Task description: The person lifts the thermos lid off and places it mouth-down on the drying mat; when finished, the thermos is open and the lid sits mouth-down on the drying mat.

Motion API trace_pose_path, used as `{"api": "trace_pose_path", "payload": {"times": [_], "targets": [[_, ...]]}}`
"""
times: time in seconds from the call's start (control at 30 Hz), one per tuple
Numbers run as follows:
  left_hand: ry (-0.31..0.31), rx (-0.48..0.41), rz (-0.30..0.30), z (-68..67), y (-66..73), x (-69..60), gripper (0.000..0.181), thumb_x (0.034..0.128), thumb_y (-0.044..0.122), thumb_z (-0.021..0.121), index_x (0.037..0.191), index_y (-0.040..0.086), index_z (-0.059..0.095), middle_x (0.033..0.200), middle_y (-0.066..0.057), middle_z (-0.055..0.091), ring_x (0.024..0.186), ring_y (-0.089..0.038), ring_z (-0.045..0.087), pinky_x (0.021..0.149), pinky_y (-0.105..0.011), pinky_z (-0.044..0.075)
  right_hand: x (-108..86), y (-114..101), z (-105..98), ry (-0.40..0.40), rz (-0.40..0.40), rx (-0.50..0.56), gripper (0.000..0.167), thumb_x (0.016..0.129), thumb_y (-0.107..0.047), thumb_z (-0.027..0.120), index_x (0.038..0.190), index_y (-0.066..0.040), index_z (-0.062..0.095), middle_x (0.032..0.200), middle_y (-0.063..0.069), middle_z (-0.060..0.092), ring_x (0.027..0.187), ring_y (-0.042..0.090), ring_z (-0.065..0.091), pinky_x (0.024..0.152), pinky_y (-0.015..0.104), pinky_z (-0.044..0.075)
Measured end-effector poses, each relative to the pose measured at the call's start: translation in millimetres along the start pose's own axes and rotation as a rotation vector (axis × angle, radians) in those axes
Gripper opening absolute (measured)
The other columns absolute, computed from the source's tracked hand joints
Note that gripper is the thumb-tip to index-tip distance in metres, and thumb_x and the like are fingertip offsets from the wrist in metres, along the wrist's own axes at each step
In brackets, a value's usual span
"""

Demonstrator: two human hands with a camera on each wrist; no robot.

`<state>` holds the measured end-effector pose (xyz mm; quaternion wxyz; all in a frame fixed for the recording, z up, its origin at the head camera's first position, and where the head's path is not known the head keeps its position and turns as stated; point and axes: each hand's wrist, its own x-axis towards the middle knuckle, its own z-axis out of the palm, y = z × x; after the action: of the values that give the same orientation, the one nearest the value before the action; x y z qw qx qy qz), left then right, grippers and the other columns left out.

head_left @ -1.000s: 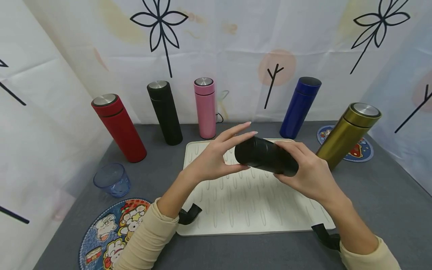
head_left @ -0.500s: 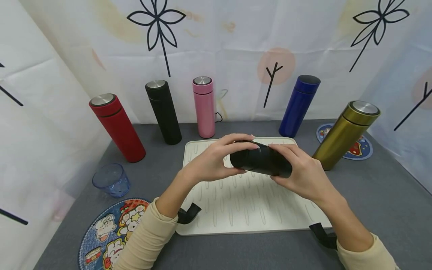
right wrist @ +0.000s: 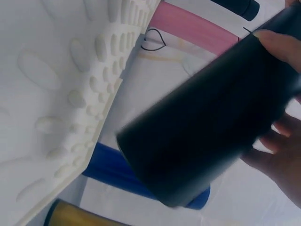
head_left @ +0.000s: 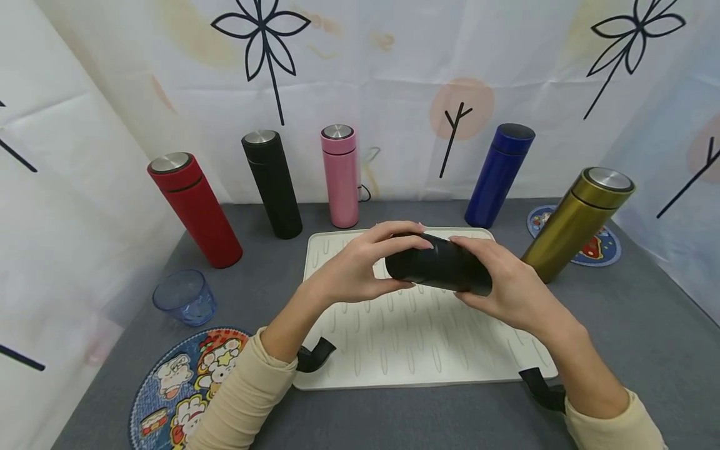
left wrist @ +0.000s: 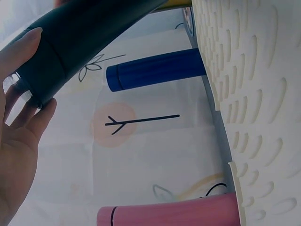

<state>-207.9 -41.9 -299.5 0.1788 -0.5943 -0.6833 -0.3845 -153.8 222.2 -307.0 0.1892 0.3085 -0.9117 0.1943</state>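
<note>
A black thermos bottle point(head_left: 441, 265) is held in the air over the cream ribbed mat, lying almost level with its right end slightly lower. At its left end my left hand point(head_left: 351, 269) grips the cap, fingers over the top and thumb below. My right hand point(head_left: 512, 284) holds the body near the other end, likewise from above and below. In the left wrist view a seam rings the bottle point(left wrist: 70, 42) just past the left fingers. Seen from the right wrist, the bottle point(right wrist: 202, 113) hides part of the blue thermos behind it.
Red point(head_left: 197, 209), black point(head_left: 274, 184), pink point(head_left: 340, 178), blue point(head_left: 500, 175) and gold thermoses point(head_left: 576, 225) stand around the mat point(head_left: 394, 350). A blue glass point(head_left: 185, 299) and a round cartoon placemat point(head_left: 174, 381) are on the left; another patterned mat point(head_left: 602, 250) lies under the gold one's side.
The left hand's fingers have closed round the cap end since the first frame, where they were more spread. Both hands and the bottle shifted slightly left and down, then the right hand slightly right.
</note>
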Motion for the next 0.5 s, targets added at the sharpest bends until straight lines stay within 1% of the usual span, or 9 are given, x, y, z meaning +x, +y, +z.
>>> {"api": "trace_pose_path", "payload": {"times": [0.1,0.17,0.37,0.5], "targets": [[0.0,-0.005,-0.01,-0.6,-0.9,-0.3,0.054,0.0723,0.004,0.083,0.121,0.003,0.059,0.131,-0.015,0.049,0.125,-0.021,0.045,0.1,-0.029,0.04,0.8,0.7,-1.1,-0.051,0.002,0.016,0.088,0.062,-0.005,0.089,0.138,-0.008,0.043,0.128,0.016,0.053,0.113,0.035,0.052,0.086,0.058,0.047],[0.003,-0.013,-0.017,-0.2,-1.4,-0.5,0.054,0.0719,0.003,0.083,0.12,0.002,0.059,0.13,-0.015,0.049,0.125,-0.021,0.045,0.1,-0.029,0.04,1.2,0.9,-1.2,-0.059,0.007,0.016,0.088,0.062,-0.005,0.089,0.137,-0.008,0.043,0.128,0.016,0.053,0.113,0.036,0.053,0.086,0.058,0.046],[0.028,-0.022,-0.024,0.2,2.4,1.1,0.055,0.0708,0.002,0.083,0.12,0.002,0.059,0.128,-0.015,0.05,0.122,-0.02,0.046,0.099,-0.029,0.041,0.1,1.1,-0.2,-0.009,0.01,-0.002,0.09,0.059,-0.003,0.089,0.137,-0.01,0.045,0.126,0.015,0.054,0.111,0.036,0.054,0.082,0.058,0.048],[0.036,-0.021,-0.046,0.9,4.5,2.1,0.056,0.0698,0.003,0.084,0.12,0.002,0.06,0.127,-0.015,0.051,0.121,-0.02,0.047,0.098,-0.029,0.042,-1.0,1.3,1.4,0.013,0.012,-0.006,0.09,0.058,-0.002,0.089,0.137,-0.011,0.046,0.126,0.015,0.055,0.11,0.036,0.055,0.081,0.058,0.049]]}}
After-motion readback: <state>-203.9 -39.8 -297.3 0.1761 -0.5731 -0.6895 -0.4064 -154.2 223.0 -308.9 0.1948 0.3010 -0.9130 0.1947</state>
